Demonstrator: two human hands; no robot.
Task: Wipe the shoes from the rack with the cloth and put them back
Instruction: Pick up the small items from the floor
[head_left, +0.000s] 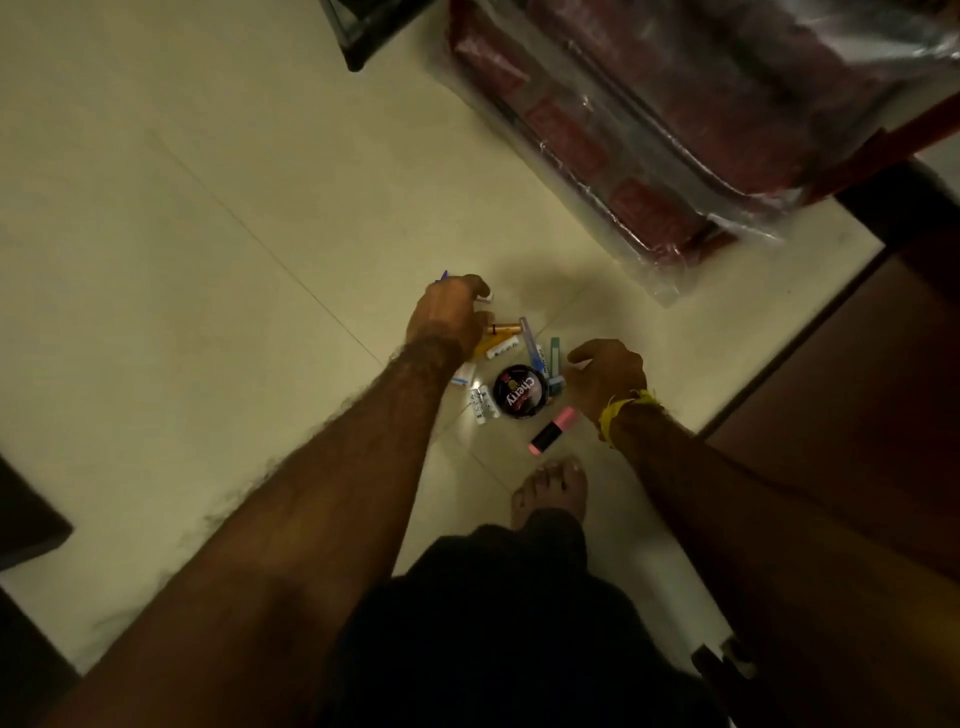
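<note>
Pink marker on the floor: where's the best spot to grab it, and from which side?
Pinch the pink marker across its middle, probably coming from above. It lies flat on the floor, apart from the round tin, with both long sides free.

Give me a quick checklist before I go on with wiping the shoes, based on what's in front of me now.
1. Cloth at hand: not ok, no cloth shows in this view.
2. Shoes or rack in sight: not ok, neither shows here.
3. Left hand free: not ok, its fingers are curled round small items on the floor, with a blue tip sticking out behind it.
4. Right hand free: cannot tell, its fingers are curled beside the pile and hidden from the camera.
5. Polish tin within reach: ok, it lies shut between both hands.
6. Footing: not ok, a pink marker lies just ahead of the bare foot.
</note>
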